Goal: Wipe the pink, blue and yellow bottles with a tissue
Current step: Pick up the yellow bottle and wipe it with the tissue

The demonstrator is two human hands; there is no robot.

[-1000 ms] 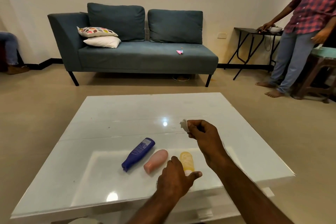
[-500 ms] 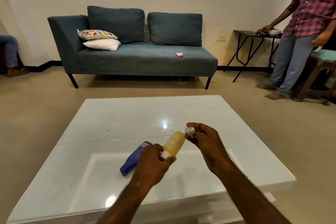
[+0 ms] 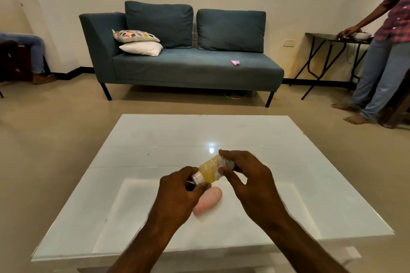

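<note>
My left hand (image 3: 177,193) grips the yellow bottle (image 3: 208,170) by its white cap end and holds it tilted above the white table (image 3: 155,139). My right hand (image 3: 246,177) pinches a crumpled white tissue (image 3: 224,163) against the bottle's upper end. The pink bottle (image 3: 209,203) lies on the table just below and behind my left hand, partly covered by it. The blue bottle is hidden, probably behind my left hand or arm.
A teal sofa (image 3: 190,66) with two cushions stands beyond the table. A person in a checked shirt (image 3: 383,51) stands at the right by a small black side table (image 3: 328,51). Another person's leg (image 3: 33,51) shows at the far left.
My left hand picked the yellow bottle up off the table and raised it. My right hand brought the tissue onto the bottle's end. The blue bottle went out of sight.
</note>
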